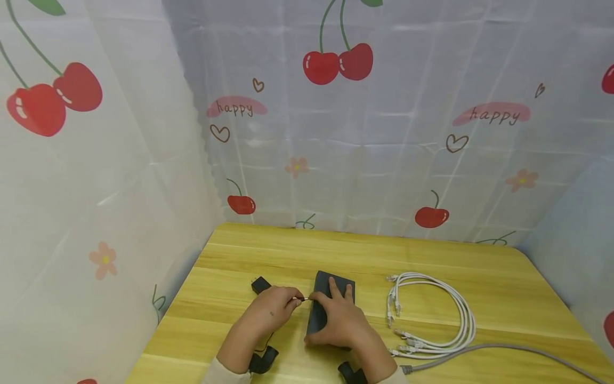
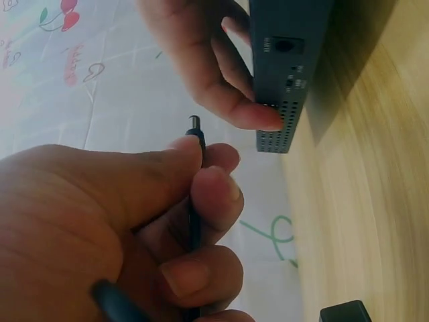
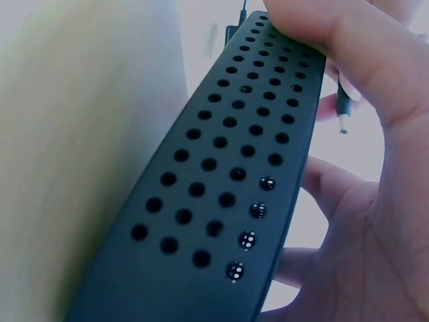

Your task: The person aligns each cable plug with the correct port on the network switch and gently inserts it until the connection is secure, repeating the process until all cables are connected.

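Observation:
My left hand point(image 1: 268, 312) pinches the barrel plug point(image 2: 195, 127) of a black power cord between thumb and fingers, its metal tip pointing out. In the left wrist view the tip is apart from the dark grey network switch point(image 1: 316, 317), whose side shows a round power jack point(image 2: 286, 45). Across the top of the switch spreads my right hand point(image 1: 342, 322), gripping it with thumb and fingers at its edges. Rows of vent holes point(image 3: 230, 122) cover one side in the right wrist view. The black power adapter point(image 1: 261, 285) lies beyond my left hand.
Several white network cables point(image 1: 462, 312) lie coiled on the wooden table point(image 1: 374, 256), right of the switch. A thicker grey cable point(image 1: 508, 346) runs off toward the right edge. Cherry-printed curtains point(image 1: 345, 144) hang behind and at both sides.

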A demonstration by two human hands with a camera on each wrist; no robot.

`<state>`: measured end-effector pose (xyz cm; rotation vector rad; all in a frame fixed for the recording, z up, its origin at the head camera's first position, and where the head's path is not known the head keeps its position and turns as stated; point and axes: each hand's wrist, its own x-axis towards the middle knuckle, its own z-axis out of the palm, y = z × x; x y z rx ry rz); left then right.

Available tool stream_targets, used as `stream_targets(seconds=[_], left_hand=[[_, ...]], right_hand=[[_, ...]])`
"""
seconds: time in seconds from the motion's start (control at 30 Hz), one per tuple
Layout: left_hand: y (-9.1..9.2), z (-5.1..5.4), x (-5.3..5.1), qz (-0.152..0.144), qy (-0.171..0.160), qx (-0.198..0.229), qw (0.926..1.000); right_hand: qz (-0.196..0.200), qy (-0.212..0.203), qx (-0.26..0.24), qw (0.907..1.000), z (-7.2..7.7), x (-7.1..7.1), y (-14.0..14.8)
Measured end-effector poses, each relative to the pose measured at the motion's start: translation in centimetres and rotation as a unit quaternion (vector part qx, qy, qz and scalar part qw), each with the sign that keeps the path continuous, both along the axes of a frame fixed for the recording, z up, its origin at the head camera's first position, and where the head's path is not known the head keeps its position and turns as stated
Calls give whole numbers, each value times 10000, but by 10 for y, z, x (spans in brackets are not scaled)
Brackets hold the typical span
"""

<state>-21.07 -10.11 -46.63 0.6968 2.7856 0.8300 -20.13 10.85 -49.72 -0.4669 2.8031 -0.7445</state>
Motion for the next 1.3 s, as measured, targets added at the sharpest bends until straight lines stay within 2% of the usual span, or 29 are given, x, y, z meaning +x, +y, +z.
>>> stream_targets(seconds=[0.4,0.57,0.8,1.03,1.3], left_hand=[[3,-1,2,-274,-40,-131,9995],[4,0,3,-318,-162,-218,9991],[6,1,5,-314,-217,-373,9986],[7,-2,5,-398,-194,-583,9973],[7,-2,5,-524,-394,-389,9971]], right_hand=[[-90,236,-243,9994,-2,-3,6],[-144,319,-340,9988,-1,-3,6],[-170,338,-384,9985,-2,-2,6],[-156,254,-459,9985,-2,-2,6],[-161,289,-502,9982,-1,-2,7]])
